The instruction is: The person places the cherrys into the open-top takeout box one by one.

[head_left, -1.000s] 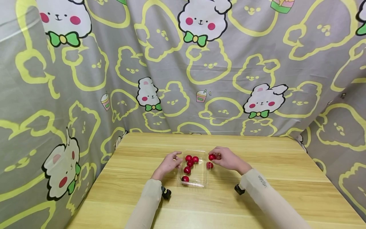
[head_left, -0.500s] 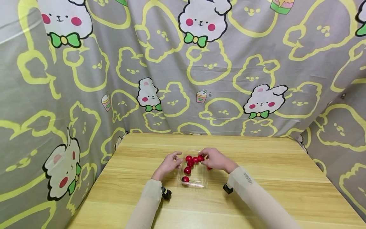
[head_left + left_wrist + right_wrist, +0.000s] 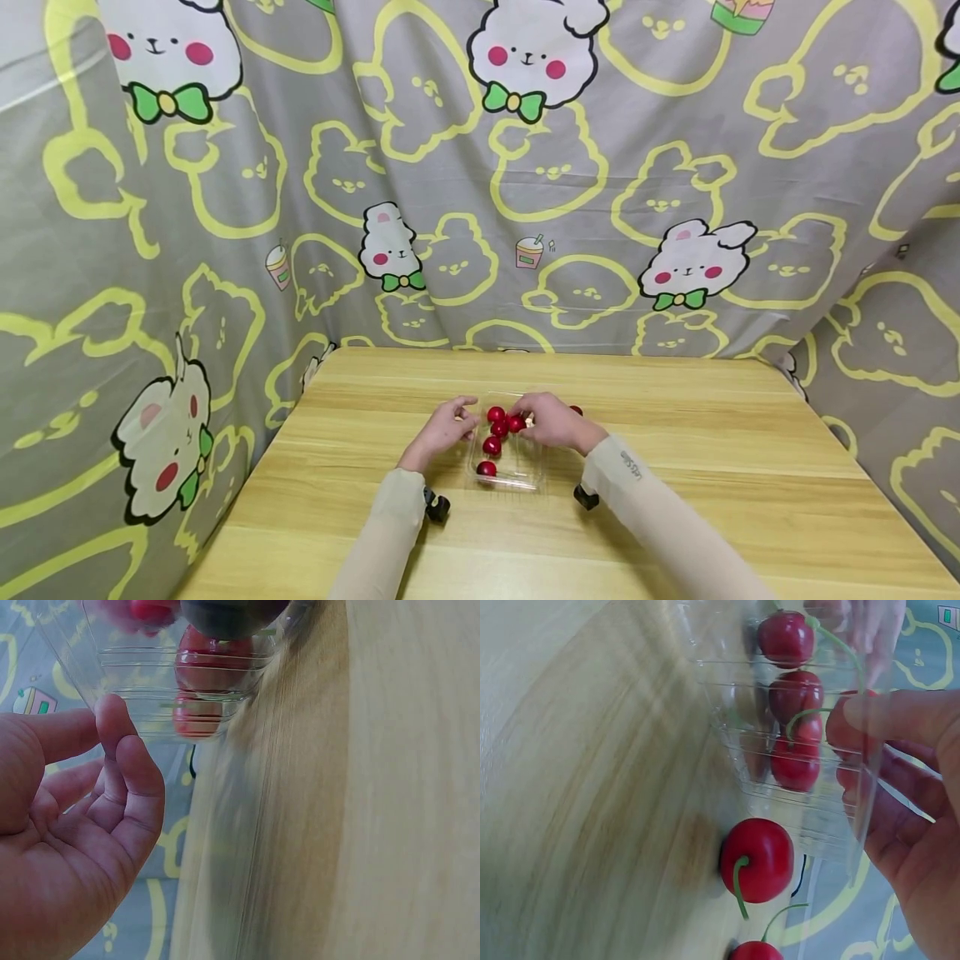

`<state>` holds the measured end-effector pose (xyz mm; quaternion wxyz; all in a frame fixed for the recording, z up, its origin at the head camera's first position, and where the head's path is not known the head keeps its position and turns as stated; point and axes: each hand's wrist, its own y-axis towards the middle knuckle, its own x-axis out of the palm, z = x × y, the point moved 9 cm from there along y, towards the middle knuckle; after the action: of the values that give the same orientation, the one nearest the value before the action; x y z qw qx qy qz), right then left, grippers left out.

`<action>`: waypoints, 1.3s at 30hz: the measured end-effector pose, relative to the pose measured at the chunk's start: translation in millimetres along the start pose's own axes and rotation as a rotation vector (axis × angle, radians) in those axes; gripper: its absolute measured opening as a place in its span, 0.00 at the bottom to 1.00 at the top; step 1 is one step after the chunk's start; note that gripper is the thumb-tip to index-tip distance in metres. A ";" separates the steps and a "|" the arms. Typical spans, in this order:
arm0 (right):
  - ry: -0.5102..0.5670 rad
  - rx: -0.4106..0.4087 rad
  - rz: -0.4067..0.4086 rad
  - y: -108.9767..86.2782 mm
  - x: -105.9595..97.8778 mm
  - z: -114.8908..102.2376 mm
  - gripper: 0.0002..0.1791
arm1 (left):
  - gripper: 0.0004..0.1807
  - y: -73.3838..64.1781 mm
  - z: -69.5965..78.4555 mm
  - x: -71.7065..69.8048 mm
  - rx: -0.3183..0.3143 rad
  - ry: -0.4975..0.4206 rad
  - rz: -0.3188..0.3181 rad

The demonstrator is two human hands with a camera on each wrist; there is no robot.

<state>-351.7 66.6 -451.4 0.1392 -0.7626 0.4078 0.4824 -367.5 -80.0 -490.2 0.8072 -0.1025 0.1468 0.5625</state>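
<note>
A clear plastic box stands on the table with several red cherries inside, such as one cherry near its left wall. My left hand is at the box's left side, its thumb and forefinger pinching the rim in the left wrist view. Over the right wall reaches my right hand. It pinches a cherry between thumb and fingers, inside the rim and above other cherries. In the right wrist view, two cherries lie outside the box on the table: a nearer cherry and a cherry at the lower edge.
The wooden table backs onto a grey patterned curtain, which also hangs at the left and right. A dark wrist device sits by the left sleeve, and another dark device by the right.
My right hand has carried a cherry leftward from beside the box to inside it, and lowered it. One cherry now shows beyond the right hand. My left hand stays where it was.
</note>
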 end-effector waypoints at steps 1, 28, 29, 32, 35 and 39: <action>-0.006 0.001 -0.004 0.3 1.3 0.5 0.17 | 0.24 0.1 -0.4 0.0 -0.001 0.000 0.000; -0.122 0.021 -0.077 8.2 19.5 3.4 0.17 | 0.23 3.5 -6.0 -1.0 0.009 0.018 0.003; -0.126 0.022 -0.078 8.5 20.2 3.8 0.17 | 0.23 3.4 -6.3 -0.9 0.008 0.016 0.003; -0.138 0.030 -0.081 9.4 22.3 5.8 0.16 | 0.23 3.3 -7.5 -0.5 0.005 0.011 0.001; -0.149 0.039 -0.083 10.5 23.7 7.7 0.16 | 0.23 3.2 -6.9 -0.6 0.010 0.009 0.001; -0.161 0.033 -0.079 12.3 24.3 7.9 0.15 | 0.23 3.2 -5.2 -1.4 0.005 0.009 0.001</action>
<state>-361.0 51.8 -473.7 0.2029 -0.7343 0.3728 0.5297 -371.6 -81.9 -494.6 0.8064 -0.1030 0.1518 0.5622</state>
